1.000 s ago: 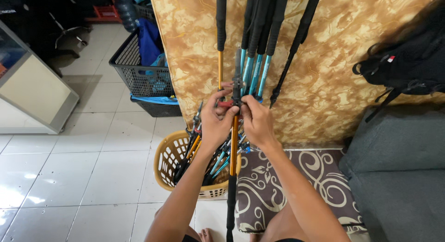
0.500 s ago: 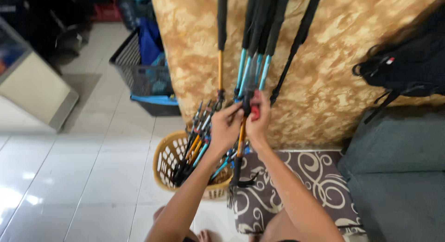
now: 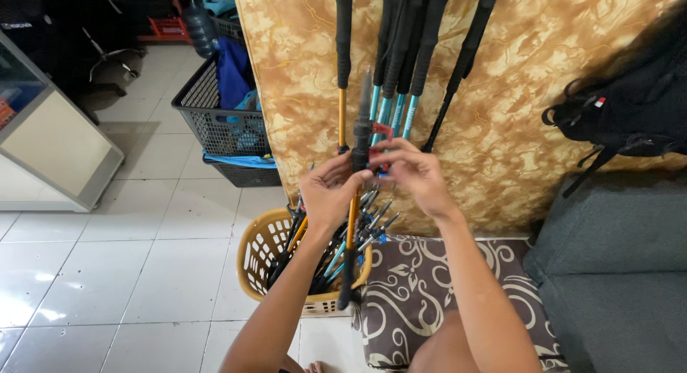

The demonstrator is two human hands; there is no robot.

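Note:
My left hand (image 3: 328, 190) grips a trekking pole (image 3: 354, 223) with a black upper section and an orange shaft, held upright over a yellow basket (image 3: 259, 253). My right hand (image 3: 413, 176) pinches the red clamp lever (image 3: 380, 132) on the pole, just above the left hand. The pole's lower black end reaches down to the basket's front rim. Several more poles (image 3: 401, 58) with black grips and teal or orange shafts stand behind it, leaning on a marbled tan panel (image 3: 515, 94).
The yellow basket is full of several pole sections. A black mesh crate (image 3: 215, 123) with blue cloth stands at the left, on a white tiled floor (image 3: 107, 258). A patterned brown mat (image 3: 422, 287), a grey cushion (image 3: 615, 273) and a black backpack (image 3: 630, 108) lie right.
The pole has been raised and pulled out longer. My hands have moved up along it, and the right hand has shifted onto the red clamp lever.

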